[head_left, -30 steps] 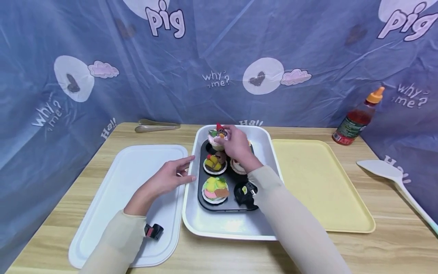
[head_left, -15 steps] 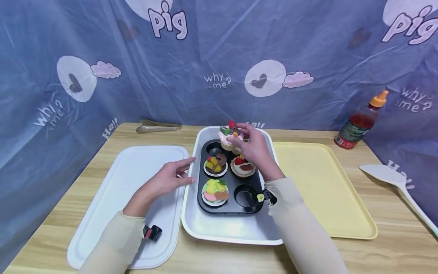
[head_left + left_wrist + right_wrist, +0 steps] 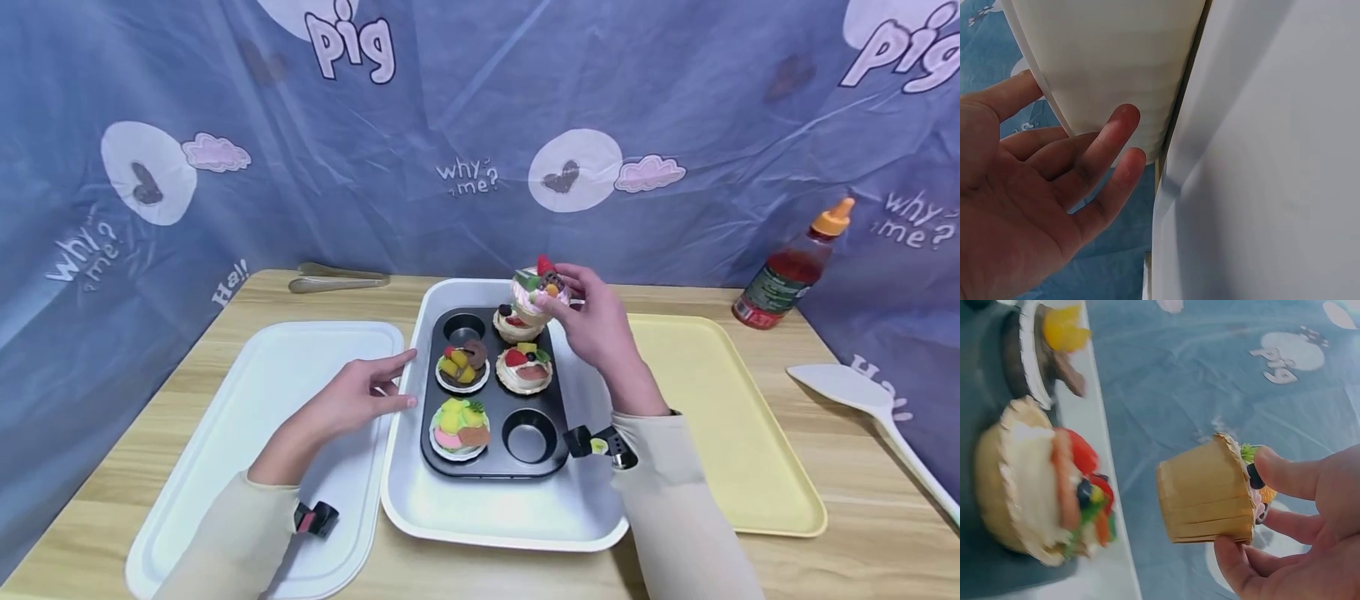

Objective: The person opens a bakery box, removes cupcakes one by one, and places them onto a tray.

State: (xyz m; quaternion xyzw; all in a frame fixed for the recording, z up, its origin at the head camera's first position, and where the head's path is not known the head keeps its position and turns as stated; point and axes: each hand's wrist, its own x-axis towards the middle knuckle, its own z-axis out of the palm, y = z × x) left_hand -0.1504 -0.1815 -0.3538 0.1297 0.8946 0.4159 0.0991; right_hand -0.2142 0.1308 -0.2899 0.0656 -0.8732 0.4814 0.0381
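Note:
My right hand (image 3: 603,329) pinches a toy cupcake (image 3: 531,310) near its top, holding it above the far right of a black muffin tin (image 3: 491,425). Pink cream, a strawberry and a chocolate piece top it; its tan pleated cup shows in the right wrist view. The tin lies in a deep white tray (image 3: 510,523). Four of its cups are filled with fruit-topped toy tarts, such as the yellow-and-pink one (image 3: 460,429); the far left and near right cups are bare. My left hand (image 3: 341,404) has its fingertips at the tray's left rim, fingers loosely extended.
A flat white tray (image 3: 322,337) lies left, under my left forearm. Right of the deep tray is a yellow tray (image 3: 720,417). Metal tongs (image 3: 337,283) lie at the back; a red sauce bottle (image 3: 783,275) and a white spoon (image 3: 843,385) are at the right.
My right hand has lifted the cupcake from around the tin's far left cup and carried it right, uncovering that cup and the near right one. The left hand stays at the tray rim.

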